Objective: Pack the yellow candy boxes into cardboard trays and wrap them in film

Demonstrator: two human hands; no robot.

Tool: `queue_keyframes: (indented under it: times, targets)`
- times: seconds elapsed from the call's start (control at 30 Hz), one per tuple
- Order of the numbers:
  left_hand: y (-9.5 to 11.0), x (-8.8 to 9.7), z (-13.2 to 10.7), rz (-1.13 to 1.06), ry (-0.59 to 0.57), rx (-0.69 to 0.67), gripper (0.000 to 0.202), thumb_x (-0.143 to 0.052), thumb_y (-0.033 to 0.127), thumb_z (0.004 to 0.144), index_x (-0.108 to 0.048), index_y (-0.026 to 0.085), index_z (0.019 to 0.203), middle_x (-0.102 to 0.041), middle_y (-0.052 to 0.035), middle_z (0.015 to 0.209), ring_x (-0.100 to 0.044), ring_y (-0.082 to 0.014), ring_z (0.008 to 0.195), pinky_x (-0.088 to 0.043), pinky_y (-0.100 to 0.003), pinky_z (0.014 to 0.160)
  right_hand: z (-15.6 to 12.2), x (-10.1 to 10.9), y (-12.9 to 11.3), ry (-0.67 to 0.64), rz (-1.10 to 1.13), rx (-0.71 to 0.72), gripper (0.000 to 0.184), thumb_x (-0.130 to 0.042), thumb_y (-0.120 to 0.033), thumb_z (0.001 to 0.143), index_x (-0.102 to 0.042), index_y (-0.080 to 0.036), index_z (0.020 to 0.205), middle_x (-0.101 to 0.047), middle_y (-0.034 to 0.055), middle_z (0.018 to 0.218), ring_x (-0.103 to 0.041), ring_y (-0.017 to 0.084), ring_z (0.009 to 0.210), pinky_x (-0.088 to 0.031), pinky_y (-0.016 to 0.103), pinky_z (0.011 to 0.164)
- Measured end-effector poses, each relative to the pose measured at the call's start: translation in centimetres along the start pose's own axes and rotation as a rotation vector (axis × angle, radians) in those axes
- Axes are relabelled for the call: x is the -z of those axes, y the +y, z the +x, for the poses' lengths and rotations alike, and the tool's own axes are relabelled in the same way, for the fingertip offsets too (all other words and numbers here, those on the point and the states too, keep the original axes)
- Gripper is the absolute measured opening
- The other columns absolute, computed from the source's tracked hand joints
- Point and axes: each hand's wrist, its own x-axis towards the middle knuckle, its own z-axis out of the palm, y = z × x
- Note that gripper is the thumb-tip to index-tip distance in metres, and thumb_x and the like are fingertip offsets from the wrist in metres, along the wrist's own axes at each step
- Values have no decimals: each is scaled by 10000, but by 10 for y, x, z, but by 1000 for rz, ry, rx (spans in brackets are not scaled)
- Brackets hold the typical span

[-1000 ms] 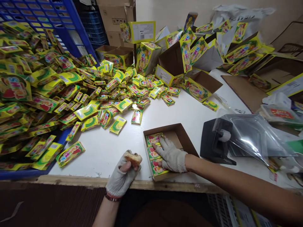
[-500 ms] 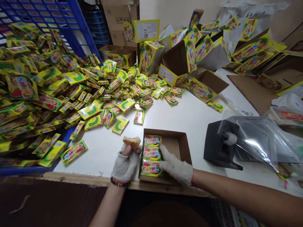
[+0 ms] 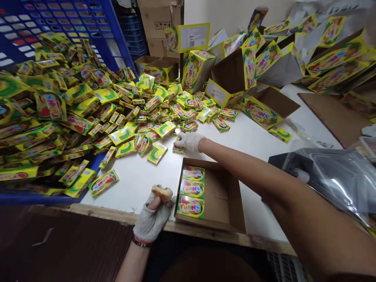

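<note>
My left hand (image 3: pixel 152 220), in a white glove with bare fingertips, is closed on a bitten bread bun (image 3: pixel 162 192) just left of an open brown carton (image 3: pixel 219 203). Three small "TWINS" boxes (image 3: pixel 190 206) lie face up in a column along that carton's left side. Beyond the carton, my gloved right hand (image 3: pixel 190 141) has its fingers round a small green-and-yellow box (image 3: pixel 178 150) at the near edge of the pile. The glove covers most of this box. My right forearm crosses above the carton's far right corner.
A big heap of small boxes (image 3: pixel 100 113) spills from a blue crate (image 3: pixel 96 23) onto the white table (image 3: pixel 141 176). Open yellow display cartons (image 3: pixel 261 111) crowd the back. At right, a black tape dispenser (image 3: pixel 283 162) sits beside clear plastic (image 3: pixel 331 168), partly behind my arm.
My right hand has left the boxes in the carton and reached forward to the small box by the pile. My left hand still holds the bun. The view has shifted slightly.
</note>
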Motion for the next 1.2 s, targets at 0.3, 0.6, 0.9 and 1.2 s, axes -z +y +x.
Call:
queue_keyframes:
  times: [0.3, 0.6, 0.9, 1.2]
  targets:
    - [1, 0, -1, 48, -22, 32, 354, -888, 248, 590, -696, 237, 887, -656, 25, 825, -551, -84, 696, -496, -195, 691, -80, 25, 0, 258, 227, -296, 526, -635, -432, 759, -515, -172, 1201, -644, 102, 1067, -593, 228, 892, -421, 302, 711]
    - [1, -4, 1, 75, -69, 41, 317, -860, 234, 634, -680, 228, 894, -660, 26, 829, -555, -92, 689, -503, -226, 703, -167, -7, -90, -521, 262, -223, 391, -709, -337, 620, -664, -184, 977, -696, 112, 876, -670, 297, 791, -470, 353, 615]
    - [-1, -7, 0, 78, -105, 22, 263, -847, 229, 655, -687, 216, 863, -666, 22, 801, -557, -89, 674, -497, -242, 748, -150, -33, -101, -639, 407, -273, 657, -813, -150, 552, -616, -164, 1179, -701, 139, 1072, -683, 325, 990, -529, 377, 793]
    - [-3, -3, -3, 69, -120, 34, 262, -850, 234, 655, -674, 194, 845, -650, 5, 807, -590, -97, 726, -462, -213, 684, -161, -34, -109, -584, 336, -193, 305, -691, -182, 707, -699, -189, 1011, -727, 125, 951, -709, 318, 867, -524, 375, 666]
